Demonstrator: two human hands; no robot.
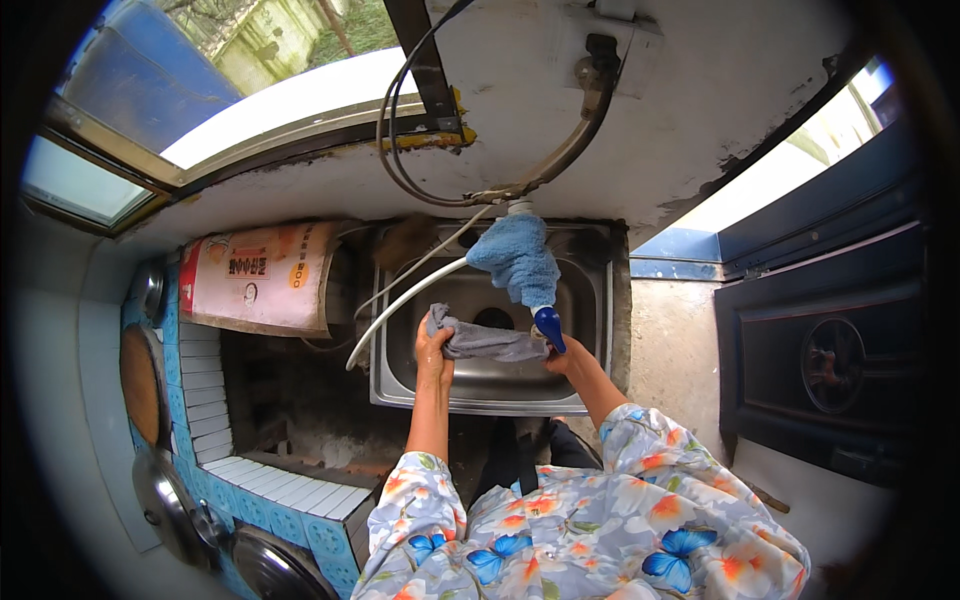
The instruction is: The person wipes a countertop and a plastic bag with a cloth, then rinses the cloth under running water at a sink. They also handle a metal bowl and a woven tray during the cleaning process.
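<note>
A grey cloth (pixel 495 343) is stretched lengthwise between my two hands over a stainless steel sink (pixel 480 382). My left hand (pixel 433 346) grips its left end, where a bit of cloth sticks up past the fingers. At the right end, my right hand (pixel 564 355) holds the cloth, with its fingers partly hidden by the tap's blue lever handle (pixel 550 328). A light blue towel (pixel 519 253) is wrapped around the tap above the basin. The sink's drain (pixel 495 319) shows dark just behind the cloth.
A white hose (pixel 409 294) curves from the tap over the sink's left rim. Left of the sink lies a printed cardboard piece (pixel 259 277) beside a tiled counter (pixel 285 517) with metal lids (pixel 169 506). Black cables (pixel 390 135) hang from the wall. A dark door (pixel 817 360) stands at the right.
</note>
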